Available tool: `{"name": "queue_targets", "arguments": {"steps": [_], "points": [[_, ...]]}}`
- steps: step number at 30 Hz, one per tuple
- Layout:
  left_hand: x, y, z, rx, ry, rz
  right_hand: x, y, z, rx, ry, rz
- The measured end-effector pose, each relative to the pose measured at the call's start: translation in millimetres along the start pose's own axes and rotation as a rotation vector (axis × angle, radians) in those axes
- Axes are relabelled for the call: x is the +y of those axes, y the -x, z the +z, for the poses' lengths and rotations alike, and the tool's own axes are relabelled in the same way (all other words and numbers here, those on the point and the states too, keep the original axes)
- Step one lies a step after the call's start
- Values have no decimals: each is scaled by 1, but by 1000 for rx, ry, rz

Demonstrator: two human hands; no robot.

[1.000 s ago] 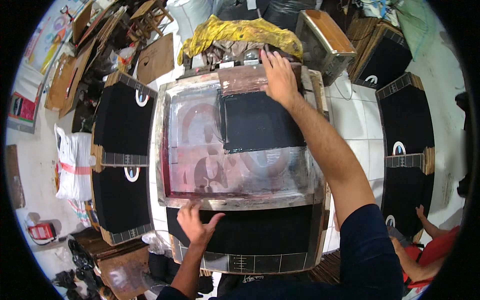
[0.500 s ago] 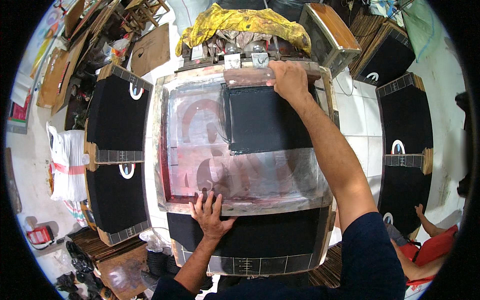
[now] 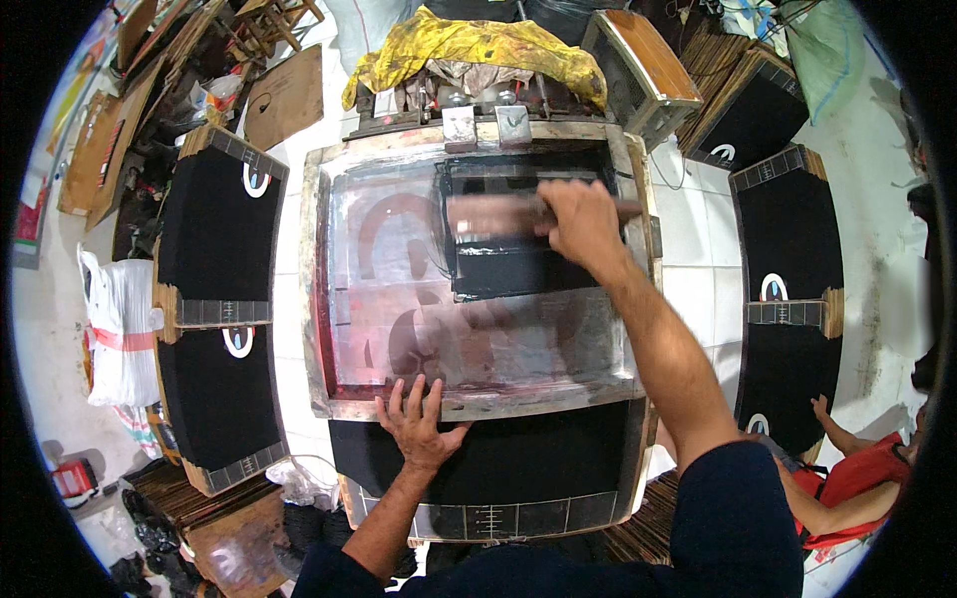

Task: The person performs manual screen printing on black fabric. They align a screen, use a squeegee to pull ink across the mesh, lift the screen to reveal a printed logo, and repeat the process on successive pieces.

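Note:
A wooden-framed printing screen (image 3: 538, 401) lies over a black fabric-covered board (image 3: 518, 453). My right hand (image 3: 586, 227) is closed round a long wooden squeegee (image 3: 493, 214), blurred by motion, on the upper right part of the mesh. Beneath it is a dark rectangle (image 3: 498, 274) of ink or open mesh; I cannot tell which. Red stain runs along the screen's left and near inner edges. My left hand (image 3: 414, 434) lies with spread fingers on the near rail, left of its middle, its thumb along the outer edge.
Metal hinge clamps (image 3: 513, 125) hold the screen's far rail, behind which hangs a stained yellow cloth (image 3: 478, 55). More black boards with white curved prints stand left (image 3: 219, 389) and right (image 3: 793, 234). Another person in red (image 3: 867, 478) is at the lower right.
My right hand has drawn the squeegee from the far rail toward me over the dark rectangle. The left hand keeps its place on the near rail. The whole view has shifted slightly.

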State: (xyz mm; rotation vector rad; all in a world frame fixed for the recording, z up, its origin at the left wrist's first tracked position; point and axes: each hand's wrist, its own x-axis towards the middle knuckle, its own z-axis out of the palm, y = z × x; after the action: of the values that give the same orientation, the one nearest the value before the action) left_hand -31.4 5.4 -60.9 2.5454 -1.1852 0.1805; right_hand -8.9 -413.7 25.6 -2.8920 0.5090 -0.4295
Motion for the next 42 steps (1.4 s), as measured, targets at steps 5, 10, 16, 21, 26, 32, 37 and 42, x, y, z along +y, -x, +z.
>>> {"name": "queue_targets", "arguments": {"steps": [5,10,16,21,26,32,37,42], "points": [[0,2,1,-26,-9,-25,27,-72,31,201,130,10],[-1,4,3,-38,30,-41,18,-40,20,77,145,24],[-1,2,2,-30,11,-4,-44,79,-8,51,136,47],[3,-3,-5,59,132,-21,-57,113,-3,50,116,52],[-6,-25,-33,-37,165,92,-51,103,-11,130,107,6],[-7,-43,-62,-53,277,162,-35,58,-35,12,-4,63],[-1,-45,-64,-38,319,119,-35,65,-36,-45,22,62],[-2,-46,-66,-82,296,89,-25,60,-22,-85,-25,41]]}}
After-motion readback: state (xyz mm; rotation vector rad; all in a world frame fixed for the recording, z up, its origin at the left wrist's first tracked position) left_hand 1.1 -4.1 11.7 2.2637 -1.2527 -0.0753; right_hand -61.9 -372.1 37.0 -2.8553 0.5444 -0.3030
